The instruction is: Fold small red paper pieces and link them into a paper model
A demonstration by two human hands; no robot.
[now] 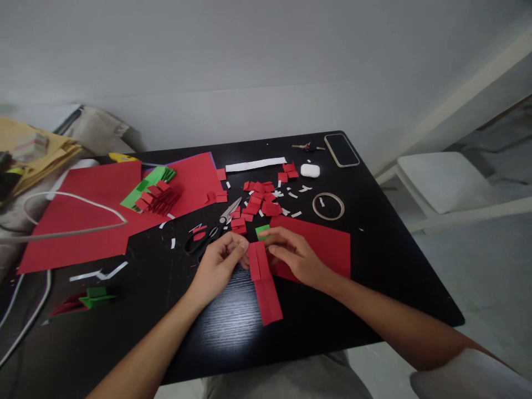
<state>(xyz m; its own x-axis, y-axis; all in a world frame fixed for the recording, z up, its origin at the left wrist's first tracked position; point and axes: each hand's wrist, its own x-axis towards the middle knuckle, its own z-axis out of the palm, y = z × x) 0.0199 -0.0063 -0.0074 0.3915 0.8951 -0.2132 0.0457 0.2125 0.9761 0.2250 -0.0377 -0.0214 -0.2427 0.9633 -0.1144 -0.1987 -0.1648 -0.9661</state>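
A folded red paper strip (266, 299) hangs between my hands above the near part of the black table, its upper half doubled with a lengthwise crease. My left hand (222, 260) pinches its upper left edge between thumb and fingers. At the upper right edge, the curled fingers and thumb of my right hand (295, 255) close on the same strip. A small green paper piece (261, 230) shows just beyond the right fingertips. Under my right hand lies a red paper sheet (328, 244). Black-handled scissors (216, 227), partly open, rest beyond my left hand.
Folded red pieces (257, 199) and white scraps lie mid-table. Around them are a tape ring (328, 206), white case (310, 170), phone (341, 150) and keys (307, 147). Large red sheets (95, 205), green folded strips (143, 188) and cables (83, 233) occupy the left.
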